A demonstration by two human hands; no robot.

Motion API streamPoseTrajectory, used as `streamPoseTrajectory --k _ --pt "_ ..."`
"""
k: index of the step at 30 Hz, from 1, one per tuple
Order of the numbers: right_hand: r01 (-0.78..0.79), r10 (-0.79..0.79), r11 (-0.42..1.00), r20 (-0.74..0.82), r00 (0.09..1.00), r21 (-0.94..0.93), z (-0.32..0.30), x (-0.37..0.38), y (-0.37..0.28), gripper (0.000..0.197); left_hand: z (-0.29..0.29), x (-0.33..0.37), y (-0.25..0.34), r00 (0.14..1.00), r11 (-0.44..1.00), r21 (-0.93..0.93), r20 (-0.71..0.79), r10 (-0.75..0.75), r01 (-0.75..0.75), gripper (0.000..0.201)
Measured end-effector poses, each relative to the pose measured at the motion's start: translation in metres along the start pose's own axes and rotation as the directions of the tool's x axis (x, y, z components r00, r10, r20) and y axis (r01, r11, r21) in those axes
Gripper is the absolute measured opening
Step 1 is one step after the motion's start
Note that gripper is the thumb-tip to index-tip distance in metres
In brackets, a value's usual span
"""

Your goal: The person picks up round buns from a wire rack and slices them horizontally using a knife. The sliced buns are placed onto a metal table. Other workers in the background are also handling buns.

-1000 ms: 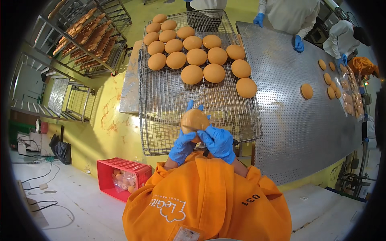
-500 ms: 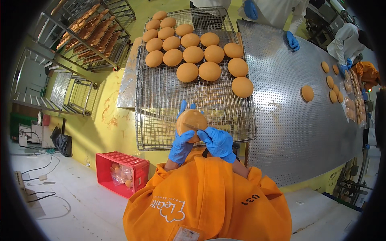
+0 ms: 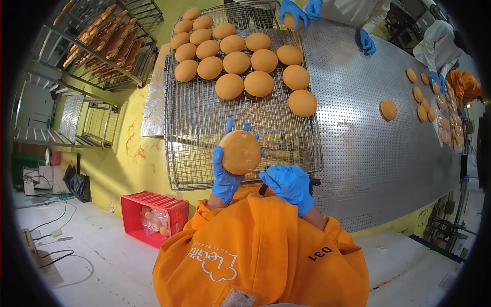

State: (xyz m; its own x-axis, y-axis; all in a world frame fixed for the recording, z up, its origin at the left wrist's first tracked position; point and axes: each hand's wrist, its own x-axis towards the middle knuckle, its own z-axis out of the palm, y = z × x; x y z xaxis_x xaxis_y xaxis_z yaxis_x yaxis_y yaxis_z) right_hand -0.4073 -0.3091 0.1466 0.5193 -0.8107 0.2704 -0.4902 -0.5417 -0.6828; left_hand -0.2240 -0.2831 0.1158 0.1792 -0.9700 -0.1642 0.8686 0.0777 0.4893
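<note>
- Nineteen round golden-brown buns [image 3: 236,63] on metal wire-mesh rack [image 3: 291,148].
- Left blue-gloved hand [image 3: 228,180]: spread fingers cup one more bun [image 3: 239,151] above rack.
- Right blue-gloved hand [image 3: 289,185]: fingers closed on thin tool [image 3: 253,170] at bun's edge.

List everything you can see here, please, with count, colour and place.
Wire rack: at least one, grey, centre
Buns on rack: 19, brown, far part
Metal table: one, grey, right
Loose buns: several, brown, table's right side
Crate: one, red, lower left
Bagged buns: several, brown, table's right edge and crate
Trolleys: at least two, grey, upper left
Bag: one, black, left
Co-workers: at least three, white or orange clothes, top and right
Another bun: one, brown, co-worker's hand
Held bun: one, brown, left hand
Thin tool: one, greyish, right hand, at held bun's edge
Garment: one, orange, bottom centre
Left hand: one, blue glove, centre
Right hand: one, blue glove, centre
</note>
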Motion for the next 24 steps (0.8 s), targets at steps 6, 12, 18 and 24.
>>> streamPoseTrajectory --k 6,12,18,24 --pt "-0.145 0.134 0.983 -0.094 0.987 -0.117 0.007 -0.004 0.013 0.039 -0.007 0.008 0.007 0.999 0.993 0.106 -0.010 0.047 -0.046 0.099" --pt "-0.154 0.143 0.981 -0.098 0.985 -0.114 0.029 -0.014 0.021 0.032 -0.005 0.013 0.002 0.978 0.946 0.255 -0.004 0.208 -0.200 0.103" --pt "-0.254 0.256 0.967 -0.095 0.962 0.039 0.027 0.004 0.034 0.035 0.005 0.008 -0.009 0.999 0.982 0.189 0.048 -0.009 -0.001 0.103" --pt "-0.478 0.575 0.696 -0.016 0.818 0.536 0.032 -0.002 0.068 0.032 -0.007 0.032 -0.031 0.989 0.979 0.139 0.006 -0.151 0.148 0.080"
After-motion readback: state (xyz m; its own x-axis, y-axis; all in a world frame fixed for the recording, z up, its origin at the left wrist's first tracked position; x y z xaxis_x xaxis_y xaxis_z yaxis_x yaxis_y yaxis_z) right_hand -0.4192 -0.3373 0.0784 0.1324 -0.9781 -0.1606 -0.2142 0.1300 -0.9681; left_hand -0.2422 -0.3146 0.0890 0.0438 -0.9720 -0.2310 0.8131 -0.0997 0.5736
